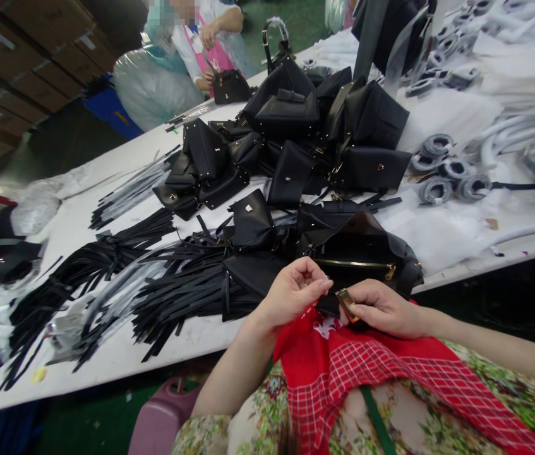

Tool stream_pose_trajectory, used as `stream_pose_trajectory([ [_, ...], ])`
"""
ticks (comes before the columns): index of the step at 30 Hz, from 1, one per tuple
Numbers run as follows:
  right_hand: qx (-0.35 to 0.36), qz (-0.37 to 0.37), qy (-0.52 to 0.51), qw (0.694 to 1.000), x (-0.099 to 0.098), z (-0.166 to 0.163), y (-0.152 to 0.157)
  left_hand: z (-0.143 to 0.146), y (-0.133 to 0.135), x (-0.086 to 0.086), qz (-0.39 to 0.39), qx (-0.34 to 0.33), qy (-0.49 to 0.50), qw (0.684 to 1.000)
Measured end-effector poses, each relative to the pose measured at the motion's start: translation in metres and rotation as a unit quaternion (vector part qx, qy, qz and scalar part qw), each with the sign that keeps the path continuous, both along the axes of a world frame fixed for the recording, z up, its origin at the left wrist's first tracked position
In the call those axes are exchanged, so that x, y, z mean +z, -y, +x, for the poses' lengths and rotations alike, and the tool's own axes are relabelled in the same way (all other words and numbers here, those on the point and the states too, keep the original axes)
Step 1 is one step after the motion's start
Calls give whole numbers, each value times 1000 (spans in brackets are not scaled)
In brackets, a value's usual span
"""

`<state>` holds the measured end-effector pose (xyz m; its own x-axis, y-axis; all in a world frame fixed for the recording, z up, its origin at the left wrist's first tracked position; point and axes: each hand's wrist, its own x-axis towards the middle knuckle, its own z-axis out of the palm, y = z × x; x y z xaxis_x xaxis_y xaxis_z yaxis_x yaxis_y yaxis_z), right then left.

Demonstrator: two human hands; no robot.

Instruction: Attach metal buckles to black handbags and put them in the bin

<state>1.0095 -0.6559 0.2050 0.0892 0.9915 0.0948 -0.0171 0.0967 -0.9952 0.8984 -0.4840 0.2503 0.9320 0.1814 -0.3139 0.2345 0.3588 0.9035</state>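
Note:
My right hand is closed on a small rectangular gold-coloured metal piece, thumb against its side, low in front of the red apron. Just left of it, my left hand is raised with thumb and forefinger pinched together. Whatever lies between those fingertips is too small to make out. Directly behind both hands, an open black handbag rests on the table, its gold zipper showing along the opening. Part of that bag is hidden by my hands.
Several black handbags are heaped on the white table. Bundles of black straps lie to the left, rolled straps to the right. Across the table, a person in a pink apron handles a small black bag. A purple stool stands below.

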Motion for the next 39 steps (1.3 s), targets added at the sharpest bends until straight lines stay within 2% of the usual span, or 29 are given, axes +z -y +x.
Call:
stream_pose_trajectory([
  [3, -1, -3, 2, 1000, 0, 0, 1, 0, -1, 3, 4, 1, 11, 1000],
  [5, -1, -7, 2, 1000, -1, 1, 1, -1, -3, 5, 34, -16, 17, 999],
  [9, 3, -7, 6, 1000, -1, 1, 2, -1, -6, 9, 181, -75, 43, 980],
  [11, 6, -2, 5, 1000, 0, 1, 2, -1, -7, 9, 224, -89, 58, 969],
  [17, 7, 5, 22, 1000, 4, -1, 0, 0, -8, 9, 257, -105, 49, 959],
  [20, 6, 12, 29, 999, 4, -1, 0, 0, -10, 13, 238, -138, 46, 960],
  [23, -1, 24, 10, 1000, 5, 0, 0, -3, -14, 14, 138, -165, 40, 976],
  [26, -6, 18, -8, 1000, 5, 0, -1, -6, -17, 12, 23, -128, 38, 991],
  [29, -7, 8, -9, 1000, 5, -1, -1, -4, -16, 8, -29, -65, 43, 997],
  [32, 0, 4, -8, 1000, 4, -2, -1, 1, -11, 6, -15, -39, 37, 998],
  [35, -7, -1, -1, 1000, 3, -2, 0, 3, -8, 8, 21, -46, 26, 998],
  [39, -12, 9, 7, 1000, 3, -1, 0, -1, -5, 11, 109, -71, 15, 991],
])
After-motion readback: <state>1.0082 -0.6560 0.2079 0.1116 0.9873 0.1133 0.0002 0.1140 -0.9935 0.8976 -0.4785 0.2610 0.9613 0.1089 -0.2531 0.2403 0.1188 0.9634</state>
